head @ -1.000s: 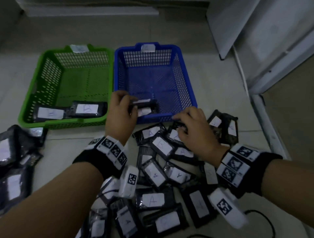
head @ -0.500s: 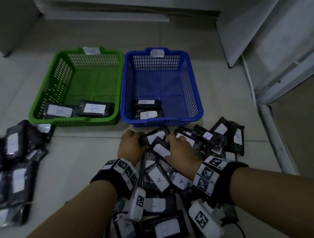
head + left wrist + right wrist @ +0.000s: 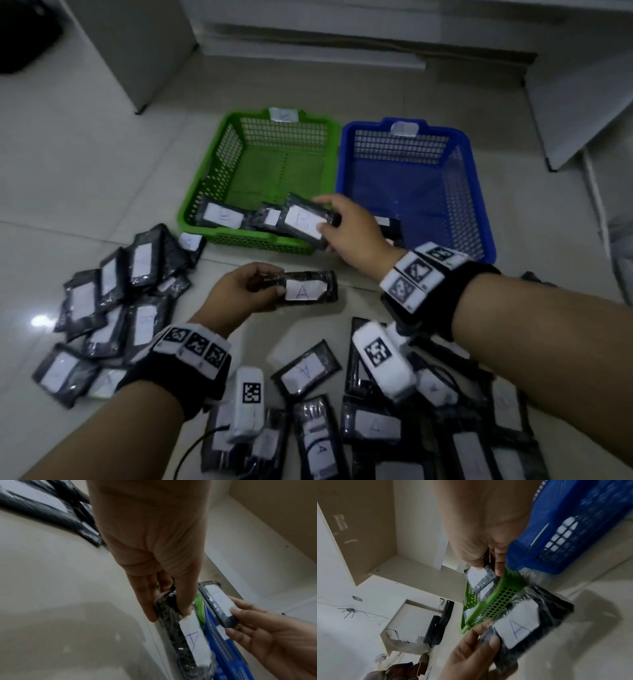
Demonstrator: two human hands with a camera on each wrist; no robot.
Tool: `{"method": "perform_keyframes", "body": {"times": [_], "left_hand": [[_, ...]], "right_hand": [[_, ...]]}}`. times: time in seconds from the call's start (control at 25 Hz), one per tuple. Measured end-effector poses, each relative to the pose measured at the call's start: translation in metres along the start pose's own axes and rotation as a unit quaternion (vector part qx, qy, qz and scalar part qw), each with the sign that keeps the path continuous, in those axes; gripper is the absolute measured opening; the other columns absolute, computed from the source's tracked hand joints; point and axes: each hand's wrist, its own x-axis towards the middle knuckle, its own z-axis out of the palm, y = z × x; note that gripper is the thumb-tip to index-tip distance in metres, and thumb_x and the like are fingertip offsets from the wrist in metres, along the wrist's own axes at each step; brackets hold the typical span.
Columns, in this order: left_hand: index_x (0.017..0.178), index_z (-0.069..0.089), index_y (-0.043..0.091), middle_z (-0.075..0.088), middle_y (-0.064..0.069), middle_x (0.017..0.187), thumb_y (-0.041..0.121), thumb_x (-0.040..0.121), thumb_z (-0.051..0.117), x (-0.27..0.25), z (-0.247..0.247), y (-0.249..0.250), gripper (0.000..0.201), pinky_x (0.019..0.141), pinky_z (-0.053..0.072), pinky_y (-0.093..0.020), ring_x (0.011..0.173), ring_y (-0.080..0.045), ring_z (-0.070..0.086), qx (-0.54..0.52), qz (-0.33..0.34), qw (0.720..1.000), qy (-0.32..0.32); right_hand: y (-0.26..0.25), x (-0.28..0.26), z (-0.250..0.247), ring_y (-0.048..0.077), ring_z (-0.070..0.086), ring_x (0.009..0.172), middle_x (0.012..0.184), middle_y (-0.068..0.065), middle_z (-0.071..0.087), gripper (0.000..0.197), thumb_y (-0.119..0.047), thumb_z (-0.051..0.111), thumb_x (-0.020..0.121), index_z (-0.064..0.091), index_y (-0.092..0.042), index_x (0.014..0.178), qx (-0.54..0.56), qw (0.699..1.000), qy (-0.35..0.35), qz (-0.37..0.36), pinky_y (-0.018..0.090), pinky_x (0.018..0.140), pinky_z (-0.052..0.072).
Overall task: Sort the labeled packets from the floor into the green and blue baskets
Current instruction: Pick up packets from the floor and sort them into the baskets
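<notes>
My right hand [image 3: 334, 219] grips a black packet labeled B [image 3: 303, 222] just over the near right corner of the green basket [image 3: 219, 164]. Two more labeled packets [image 3: 222, 216] lie inside that basket. My left hand [image 3: 270, 282] pinches the end of a packet labeled A [image 3: 305, 291] above the floor in front of the green basket. The blue basket [image 3: 466, 192] stands to the right, with a packet [image 3: 388, 224] partly hidden behind my right hand. The left wrist view shows the A packet [image 3: 192, 639] between thumb and fingers. In the right wrist view the B packet [image 3: 479, 578] is above the green rim [image 3: 496, 605].
Several loose black packets lie in a pile on the floor at the left [image 3: 113, 308], and another pile [image 3: 376, 421] lies under my forearms. A white cabinet [image 3: 137, 51] stands at the back left and a white board [image 3: 582, 85] leans at the right. A cable [image 3: 195, 448] runs near my left forearm.
Both hands have left the floor pile, each with a packet. The right hand carried the B packet up to the green basket; the left lifted the A packet. My view swung left.
</notes>
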Motion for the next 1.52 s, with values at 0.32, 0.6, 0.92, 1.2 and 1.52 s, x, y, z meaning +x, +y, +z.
{"method": "perform_keyframes", "body": {"times": [0.32, 0.6, 0.92, 1.2, 1.52], "left_hand": [[0.095, 0.05, 0.004, 0.063, -0.027, 0.08, -0.006, 0.079, 0.067, -0.004, -0.022, 0.017, 0.026, 0.056, 0.058, -0.028, 0.06, -0.025, 0.063, -0.037, 0.017, 0.999, 0.006], [0.094, 0.062, 0.017, 0.059, -0.018, 0.089, 0.012, 0.077, 0.074, 0.042, 0.051, 0.06, 0.021, 0.067, 0.056, -0.029, 0.08, -0.02, 0.061, -0.005, 0.123, 0.992, -0.009], [0.123, 0.056, 0.013, 0.063, -0.01, 0.117, 0.015, 0.089, 0.058, 0.095, 0.137, 0.073, 0.035, 0.085, 0.044, -0.028, 0.105, -0.027, 0.061, 0.34, 0.229, 0.911, 0.037], [0.104, 0.066, 0.008, 0.055, -0.01, 0.102, 0.01, 0.088, 0.058, 0.056, 0.139, 0.048, 0.018, 0.081, 0.041, -0.022, 0.088, -0.02, 0.055, 0.341, 0.41, 0.844, 0.048], [0.124, 0.058, 0.022, 0.056, -0.004, 0.114, 0.037, 0.071, 0.078, 0.017, 0.133, -0.027, 0.059, 0.098, 0.042, -0.029, 0.11, -0.021, 0.053, 0.488, 0.166, 0.843, -0.151]], "right_hand": [[-0.001, 0.038, 0.008, 0.027, 0.065, 0.093, 0.122, 0.011, 0.063, 0.042, 0.001, 0.052, 0.09, 0.061, -0.023, 0.123, -0.07, 0.996, -0.049, 0.009, 0.032, 0.076, 0.057], [0.08, -0.044, -0.088, 0.029, 0.051, 0.107, 0.108, 0.009, 0.059, 0.024, -0.008, 0.054, 0.088, 0.067, -0.017, 0.106, -0.259, 0.958, 0.123, 0.022, 0.031, 0.09, 0.039], [0.137, -0.096, -0.112, 0.025, 0.039, 0.116, 0.12, 0.011, 0.048, 0.048, -0.01, 0.06, 0.087, 0.047, -0.016, 0.133, -0.285, 0.957, 0.019, 0.042, 0.016, 0.091, 0.025], [0.138, -0.134, -0.114, 0.021, 0.045, 0.101, 0.103, 0.01, 0.051, 0.025, 0.003, 0.058, 0.079, 0.063, -0.009, 0.1, -0.246, 0.952, 0.18, 0.02, 0.018, 0.087, 0.031], [0.154, -0.135, -0.081, 0.034, 0.038, 0.119, 0.126, 0.017, 0.047, 0.062, -0.015, 0.063, 0.082, 0.039, -0.007, 0.138, -0.431, 0.897, -0.02, 0.094, 0.041, 0.097, 0.035]]}}
